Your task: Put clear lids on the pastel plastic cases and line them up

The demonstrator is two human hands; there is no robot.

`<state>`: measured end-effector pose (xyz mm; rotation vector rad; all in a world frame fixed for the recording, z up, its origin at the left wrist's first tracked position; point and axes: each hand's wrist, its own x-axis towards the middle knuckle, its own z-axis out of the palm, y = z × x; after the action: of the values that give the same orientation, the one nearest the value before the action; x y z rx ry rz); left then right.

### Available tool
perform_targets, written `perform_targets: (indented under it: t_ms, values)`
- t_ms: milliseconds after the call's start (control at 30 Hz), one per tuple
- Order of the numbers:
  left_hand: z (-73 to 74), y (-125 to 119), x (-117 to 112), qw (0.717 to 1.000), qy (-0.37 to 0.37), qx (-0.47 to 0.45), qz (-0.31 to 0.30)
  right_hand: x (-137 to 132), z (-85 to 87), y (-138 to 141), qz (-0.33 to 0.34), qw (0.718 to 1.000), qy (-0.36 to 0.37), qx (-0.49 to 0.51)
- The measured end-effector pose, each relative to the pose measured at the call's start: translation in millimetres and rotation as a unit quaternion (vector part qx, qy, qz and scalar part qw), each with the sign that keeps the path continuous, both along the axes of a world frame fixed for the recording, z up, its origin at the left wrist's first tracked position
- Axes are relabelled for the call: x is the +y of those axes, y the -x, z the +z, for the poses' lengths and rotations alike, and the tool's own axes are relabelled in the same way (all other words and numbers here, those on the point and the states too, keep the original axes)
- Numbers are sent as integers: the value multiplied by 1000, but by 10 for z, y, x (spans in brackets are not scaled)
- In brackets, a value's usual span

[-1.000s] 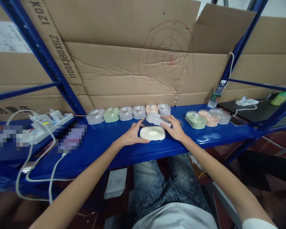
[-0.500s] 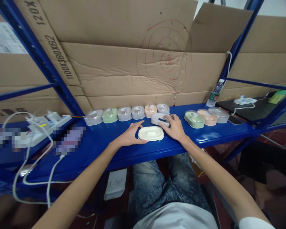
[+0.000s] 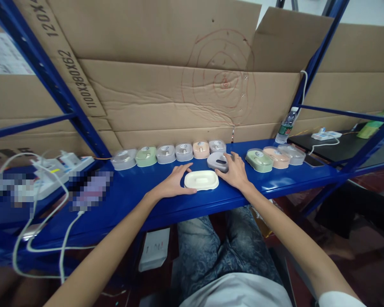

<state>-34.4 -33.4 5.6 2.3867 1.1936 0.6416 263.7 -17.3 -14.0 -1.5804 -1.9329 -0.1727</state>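
Around the left end of a cream oval tray-like piece (image 3: 202,181) lies my left hand (image 3: 172,182), thumb along its front edge and fingers stretched out behind it. That piece rests flat on the blue shelf (image 3: 124,200), its shallow hollow facing up. My right hand (image 3: 237,171) grips a grey oval plastic case (image 3: 216,161) with a dark slot in its top, just behind the cream piece. The fingers cover its right end. Whether it touches the shelf I cannot tell.
Behind my hands stands a row of small lidded cases (image 3: 166,154) in grey, green and peach. Right of them are a green case (image 3: 259,161), a peach case (image 3: 276,157) and a grey one. A water bottle (image 3: 285,128), power strip (image 3: 62,172) and white cables (image 3: 65,238) flank the area.
The grey case has shifted slightly right and down in my right hand, and tilted. My left hand and the cream piece hold the same relation.
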Motion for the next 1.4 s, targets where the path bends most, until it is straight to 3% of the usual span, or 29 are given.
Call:
perform_targets:
  t_ms: [333, 1400]
  values:
    - [-28, 33, 23, 1000, 4, -18, -4, 37, -2, -56, 23, 999, 21, 9]
    - [-37, 23, -2, 1000, 0, -19, -10, 74, -79, -97, 50, 998, -18, 15]
